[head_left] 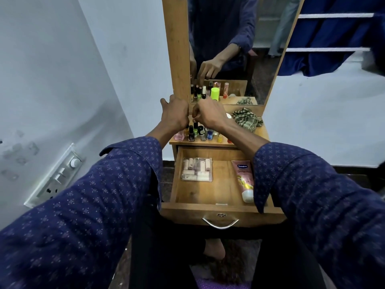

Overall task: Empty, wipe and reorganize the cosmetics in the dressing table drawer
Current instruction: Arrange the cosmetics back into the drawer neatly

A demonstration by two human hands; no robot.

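Your left hand (pixel 174 113) and right hand (pixel 208 113), fingers curled, grip unclear, over bottles (pixel 195 132) on counter (pixel 261 132); drawer (pixel 220 211) at 6 o'clock partly refilled.

The wooden drawer (pixel 220 195) is pulled wide open with a clear box of lipsticks (pixel 197 169) back left, a pink Vaseline tube (pixel 245 180) lying along the right, and nail polish bottles (pixel 195 133) bunched upright on the table (pixel 261 132) above.

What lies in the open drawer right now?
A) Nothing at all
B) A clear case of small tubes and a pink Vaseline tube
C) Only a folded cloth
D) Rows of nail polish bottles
B: the drawer holds a clear case of small tubes on the left and a pink Vaseline tube on the right; the nail polish bottles and the cloth sit on the tabletop.
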